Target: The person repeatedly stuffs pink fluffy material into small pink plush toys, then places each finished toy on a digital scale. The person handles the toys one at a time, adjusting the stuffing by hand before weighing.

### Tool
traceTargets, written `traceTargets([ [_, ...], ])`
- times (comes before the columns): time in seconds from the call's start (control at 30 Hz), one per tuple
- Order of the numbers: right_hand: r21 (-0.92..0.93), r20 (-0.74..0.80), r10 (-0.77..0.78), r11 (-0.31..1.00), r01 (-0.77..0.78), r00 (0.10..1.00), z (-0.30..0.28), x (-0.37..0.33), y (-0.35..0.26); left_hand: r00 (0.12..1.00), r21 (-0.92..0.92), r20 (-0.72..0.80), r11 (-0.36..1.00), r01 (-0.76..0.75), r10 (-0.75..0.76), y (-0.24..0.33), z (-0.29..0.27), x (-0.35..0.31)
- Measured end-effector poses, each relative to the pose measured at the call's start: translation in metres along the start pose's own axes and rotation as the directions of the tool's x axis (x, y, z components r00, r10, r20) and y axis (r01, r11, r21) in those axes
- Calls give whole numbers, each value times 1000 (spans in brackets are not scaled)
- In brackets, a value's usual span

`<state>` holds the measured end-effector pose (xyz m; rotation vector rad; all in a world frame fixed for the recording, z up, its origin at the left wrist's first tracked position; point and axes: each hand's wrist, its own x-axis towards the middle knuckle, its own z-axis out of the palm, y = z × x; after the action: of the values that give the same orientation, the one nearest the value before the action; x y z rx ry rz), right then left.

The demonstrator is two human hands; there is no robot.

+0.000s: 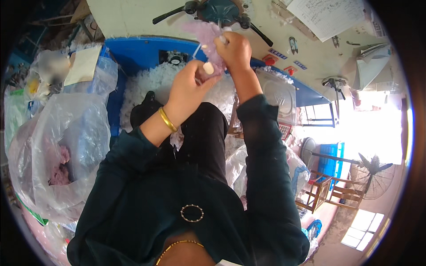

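Between my two hands is a fluffy pink plush piece (pixel 212 52), held up over the front edge of the worktable. My left hand (pixel 188 86) pinches its lower end, with a pale wrap at a fingertip. Closed around the upper right side of the plush is my right hand (pixel 235 48). A thin white stick-like strip (pixel 196 50) shows beside the plush on the left; what it belongs to is unclear. Just beyond the hands stands a dark machine head (pixel 218 12) with a black handle on either side. My fingers hide part of the plush.
White stuffing (pixel 148 84) lies heaped in a blue bin (pixel 133 44) around my legs. At left, a clear plastic bag (pixel 84 133) holds pink plush pieces (pixel 60 170). Papers (pixel 326 15) and small snips (pixel 293 45) lie on the table (pixel 284 33). A fan (pixel 372 177) stands far right.
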<state>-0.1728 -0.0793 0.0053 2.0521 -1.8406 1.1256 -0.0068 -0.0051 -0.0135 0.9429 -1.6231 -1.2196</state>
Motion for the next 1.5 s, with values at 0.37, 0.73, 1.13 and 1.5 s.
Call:
traceTargets([
  [0.37,337,165,-6,940,-51,986,-47,-49,-44,948,-240,308,971,-10,85,-11,-25,-20],
  [0.73,-116,59,235,967,-227,970,2,5,-21,885,-776,226,475,416,-408,-29,20,12],
  [1.13,80,201,315,938,-336,927,-12,3,-34,996,-242,1,967,85,-87,-24,-6,33],
  [1.5,385,75,120,912,-139,990,-18,-41,-27,883,-824,418,320,467,-212,-15,-15,-8],
])
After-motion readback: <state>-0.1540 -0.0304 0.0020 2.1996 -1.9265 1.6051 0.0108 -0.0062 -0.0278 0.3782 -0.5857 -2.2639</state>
